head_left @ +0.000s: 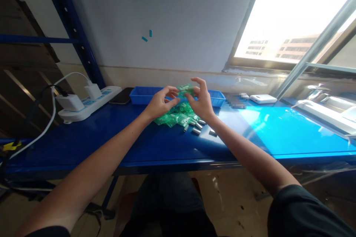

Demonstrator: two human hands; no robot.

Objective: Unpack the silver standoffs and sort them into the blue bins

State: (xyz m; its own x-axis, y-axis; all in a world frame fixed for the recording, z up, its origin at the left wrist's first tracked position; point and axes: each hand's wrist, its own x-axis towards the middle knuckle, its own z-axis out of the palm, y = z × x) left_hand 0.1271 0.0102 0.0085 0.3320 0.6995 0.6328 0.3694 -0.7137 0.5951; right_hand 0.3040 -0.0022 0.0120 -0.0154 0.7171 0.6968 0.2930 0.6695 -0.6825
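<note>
A small see-through green plastic bag (pixel 185 89) is held up between both hands, over the front of a long blue plastic bin (pixel 139 96). My left hand (pixel 161 103) pinches its left edge with thumb and fingers. At its right side, my right hand (pixel 202 103) grips the bag between thumb and fingers, with the index finger raised. Something small and pale shows in the bag, too blurred to name. Below the hands lies a heap of similar green bags (pixel 169 118) on the blue table (pixel 155 146). Several short silvery metal pieces (pixel 196 131) lie loose at the heap's right front.
A white power strip (pixel 91 104) with plugged-in chargers and cables stands at the left, beside a dark phone (pixel 121 96). To the right are a blurred-out item (pixel 236 100), a white box-shaped device (pixel 263 99) and white equipment (pixel 325 116) below the window.
</note>
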